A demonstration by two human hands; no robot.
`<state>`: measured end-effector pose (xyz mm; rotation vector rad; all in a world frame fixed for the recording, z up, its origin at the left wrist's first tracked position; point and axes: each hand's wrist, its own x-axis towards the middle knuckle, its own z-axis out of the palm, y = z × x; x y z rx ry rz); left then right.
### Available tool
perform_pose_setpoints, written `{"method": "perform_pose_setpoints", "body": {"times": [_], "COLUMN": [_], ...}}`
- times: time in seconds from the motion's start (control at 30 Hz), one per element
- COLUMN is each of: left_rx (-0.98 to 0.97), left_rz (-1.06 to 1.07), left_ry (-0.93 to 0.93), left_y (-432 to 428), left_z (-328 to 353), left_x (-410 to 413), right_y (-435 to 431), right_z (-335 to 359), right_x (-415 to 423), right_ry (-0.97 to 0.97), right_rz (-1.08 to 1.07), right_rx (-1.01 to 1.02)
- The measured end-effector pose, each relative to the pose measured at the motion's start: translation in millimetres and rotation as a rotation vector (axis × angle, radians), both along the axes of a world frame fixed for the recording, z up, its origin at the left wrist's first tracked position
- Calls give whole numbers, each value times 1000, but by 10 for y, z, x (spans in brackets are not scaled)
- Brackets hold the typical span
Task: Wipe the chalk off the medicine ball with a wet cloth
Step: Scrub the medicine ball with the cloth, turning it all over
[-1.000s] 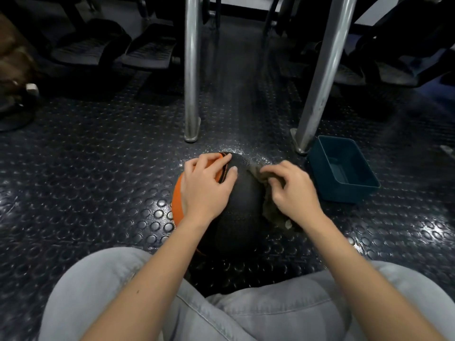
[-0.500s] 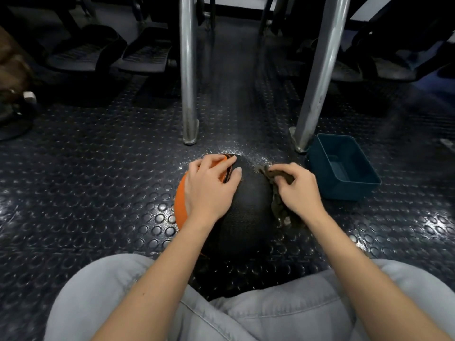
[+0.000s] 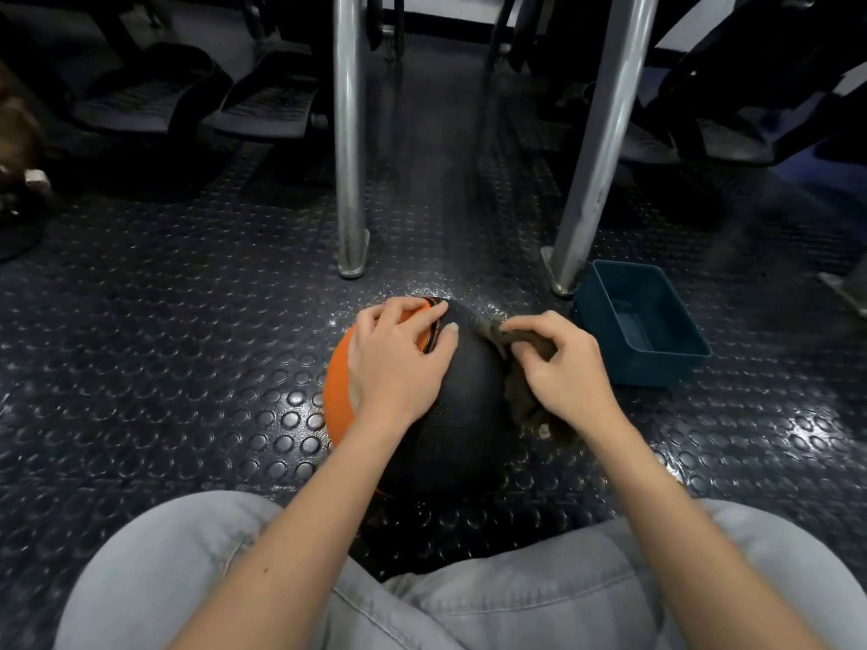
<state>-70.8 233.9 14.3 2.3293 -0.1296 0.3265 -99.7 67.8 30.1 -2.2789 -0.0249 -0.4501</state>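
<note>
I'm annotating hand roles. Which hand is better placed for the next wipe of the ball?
Right. The right hand grips the cloth against the right side of the ball; the left hand rests on top, holding no cloth.

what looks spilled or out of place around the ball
A patch of fine glittering specks lies on the floor just beyond the medicine ball, towards the metal legs. It looks like splashed water or chalk dust; which, I cannot tell. Nothing else stands out.

bare forearms, no sleeves in view; light grey trousers (image 3: 492, 598), probably denim, seams visible.
</note>
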Motion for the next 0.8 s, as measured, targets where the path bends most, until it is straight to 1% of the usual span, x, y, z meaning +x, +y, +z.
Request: {"method": "perform_pose_setpoints", "body": {"times": [0.07, 0.1, 0.13, 0.2, 0.3, 0.33, 0.37, 0.4, 0.43, 0.47, 0.5, 0.53, 0.57, 0.67, 0.7, 0.73, 0.8], "left_rx": [21, 29, 31, 26, 13, 0, -12, -17, -17, -14, -13, -21, -36, -71, -78, -84, -80], "left_rz": [-11, -16, -20, -15, -3, 2, 8, 17, 25, 30, 35, 45, 46, 54, 55, 58, 67], "left_ry": [-8, -8, -6, -3, -18, -26, -33, -38, -40, -43, -45, -44, -38, -30, -30, -36, -44], "left_y": [2, 0, -5, -21, -44, -36, -19, 6, 32, 47, 62, 90, 91, 102, 100, 103, 102], "left_z": [-7, -7, -6, 8, 7, -1, -11, -22, -36, -41, -43, -43, -41, -54, -56, -58, -66], "left_x": [-2, 1, -1, 2, -6, -14, -21, -27, -34, -32, -26, -19, -14, -13, -20, -20, -21], "right_y": [115, 136, 116, -34, -278, -303, -267, -180, -64, 30, 103, 148, 100, -187, -230, -215, -1], "right_z": [98, 100, 75, -11, -94, -83, -37, 37, 109, 147, 136, 70, -6, -100, -80, -38, 84], "right_x": [-141, -159, -141, -27, 61, 66, 58, 39, 8, -18, -41, -41, -19, 124, 133, 148, 140], "right_ry": [-39, -36, -26, 42, 198, 189, 122, 15, -83, -147, -179, -170, -123, 135, 148, 79, -135], "right_rz": [190, 232, 211, 99, -113, -162, -167, -131, -53, 38, 123, 165, 141, -130, -196, -205, -78], "right_rx": [32, 34, 39, 38, -178, -158, -72, 26, 83, 78, 25, -21, -69, -349, -340, -273, -172]}}
